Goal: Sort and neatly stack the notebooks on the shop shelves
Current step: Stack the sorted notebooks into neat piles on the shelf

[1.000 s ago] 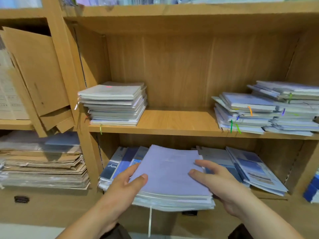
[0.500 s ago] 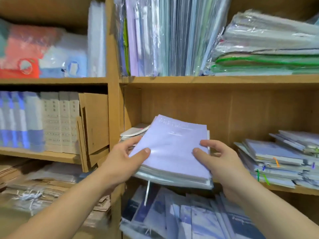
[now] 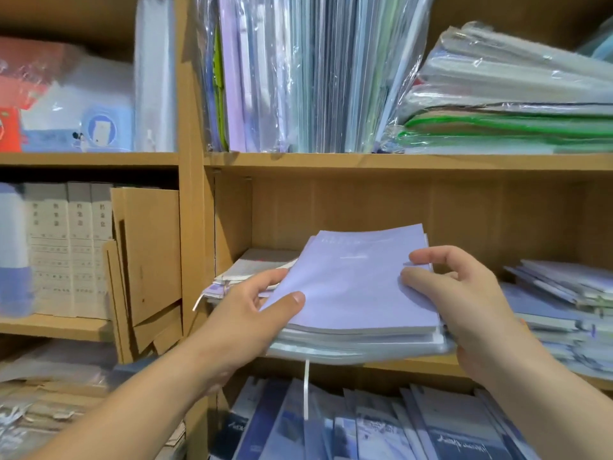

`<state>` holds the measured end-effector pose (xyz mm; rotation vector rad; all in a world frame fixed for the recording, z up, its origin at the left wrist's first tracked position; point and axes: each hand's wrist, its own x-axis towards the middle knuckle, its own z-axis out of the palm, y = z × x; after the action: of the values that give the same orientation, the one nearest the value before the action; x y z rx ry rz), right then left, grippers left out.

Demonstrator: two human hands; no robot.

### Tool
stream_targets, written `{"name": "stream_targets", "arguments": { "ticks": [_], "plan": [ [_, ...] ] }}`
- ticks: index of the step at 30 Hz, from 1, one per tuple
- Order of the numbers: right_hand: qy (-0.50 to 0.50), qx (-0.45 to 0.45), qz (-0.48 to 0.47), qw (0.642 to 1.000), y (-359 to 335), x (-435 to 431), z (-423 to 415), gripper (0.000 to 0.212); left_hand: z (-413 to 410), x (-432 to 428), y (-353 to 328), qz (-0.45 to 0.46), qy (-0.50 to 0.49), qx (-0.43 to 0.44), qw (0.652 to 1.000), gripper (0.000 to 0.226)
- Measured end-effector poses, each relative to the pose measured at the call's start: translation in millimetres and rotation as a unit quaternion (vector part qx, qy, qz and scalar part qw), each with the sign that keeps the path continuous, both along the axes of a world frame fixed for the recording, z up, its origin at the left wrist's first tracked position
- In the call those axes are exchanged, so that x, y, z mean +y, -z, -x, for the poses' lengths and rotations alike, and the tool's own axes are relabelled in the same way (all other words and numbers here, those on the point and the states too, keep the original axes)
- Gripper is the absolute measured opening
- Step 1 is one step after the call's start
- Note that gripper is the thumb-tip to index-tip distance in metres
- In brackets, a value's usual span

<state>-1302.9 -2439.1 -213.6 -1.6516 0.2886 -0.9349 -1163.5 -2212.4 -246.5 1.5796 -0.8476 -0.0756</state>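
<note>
A stack of lilac notebooks [image 3: 358, 287] hangs at the front of the middle shelf [image 3: 414, 363], a white ribbon dangling below it. My left hand [image 3: 245, 313] grips its left edge, thumb on the top cover. My right hand [image 3: 464, 293] holds the right edge, thumb on the cover and fingers curled round the side. Behind it on the left a grey-white notebook pile [image 3: 252, 270] lies on the shelf. A slanted pile of pale blue notebooks [image 3: 564, 303] lies on the right of the same shelf.
Blue-covered notebooks [image 3: 381, 426] fill the shelf below. Plastic-wrapped folders [image 3: 298, 71] stand upright on the shelf above, beside flat wrapped packs [image 3: 514, 104]. In the left bay stand cardboard sheets [image 3: 149, 260] and grey file boxes [image 3: 66, 247].
Both hands have lifted the lilac stack from the lower shelf up to the middle shelf, and the view has tilted upward. In the last half second the stack moved further in over the shelf edge.
</note>
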Motion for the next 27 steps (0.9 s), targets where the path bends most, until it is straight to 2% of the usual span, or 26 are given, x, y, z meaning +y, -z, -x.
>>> {"name": "stream_targets", "arguments": {
  "ticks": [3,9,11,14,15,18,20,22,24,25,27],
  "plan": [
    [0.004,-0.004,0.001,1.0,3.1,-5.3,18.8,0.029,9.8,-6.4,1.6,-0.018,0.006,-0.002,1.0,0.039],
    [0.015,-0.016,0.008,1.0,7.4,-10.5,19.7,0.061,17.5,-20.2,-8.7,-0.012,-0.034,-0.019,0.999,0.022],
    [-0.002,-0.008,0.003,1.0,-0.6,-11.1,3.3,0.065,8.4,-20.2,-20.5,-0.007,-0.079,-0.02,0.997,0.021],
    [-0.041,0.0,0.004,0.999,-14.0,-8.4,-34.3,0.052,-15.7,-10.5,-36.8,0.021,-0.114,-0.019,0.993,0.019],
    [-0.045,0.009,0.012,0.999,-16.8,-6.4,-50.3,0.053,-24.9,-6.0,-41.2,0.024,-0.122,-0.019,0.992,0.018],
    [-0.077,0.04,0.01,0.996,-25.6,6.3,-102.2,0.074,-61.3,4.3,-48.1,0.026,-0.161,-0.023,0.986,0.016],
    [-0.125,0.047,-0.011,0.991,-30.1,16.2,-132.5,0.079,-87.5,8.2,-49.0,0.016,-0.199,-0.019,0.98,0.026],
    [-0.179,0.069,0.0,0.981,-27.5,20.5,-157.0,0.088,-112.4,14.5,-46.1,-0.065,-0.284,-0.073,0.954,0.035],
    [-0.233,0.127,0.06,0.962,-14.6,19.4,-171.5,0.104,-126.9,23.0,-39.2,-0.2,-0.373,-0.179,0.888,0.034],
    [-0.242,0.155,0.106,0.952,-5.9,18.0,-176.4,0.11,-128.8,26.8,-33.5,-0.236,-0.381,-0.227,0.865,0.037],
    [-0.223,0.171,0.185,0.942,14.2,14.5,-184.5,0.106,-128.4,33.2,-15.8,-0.26,-0.324,-0.304,0.858,0.047]
  ]
}}
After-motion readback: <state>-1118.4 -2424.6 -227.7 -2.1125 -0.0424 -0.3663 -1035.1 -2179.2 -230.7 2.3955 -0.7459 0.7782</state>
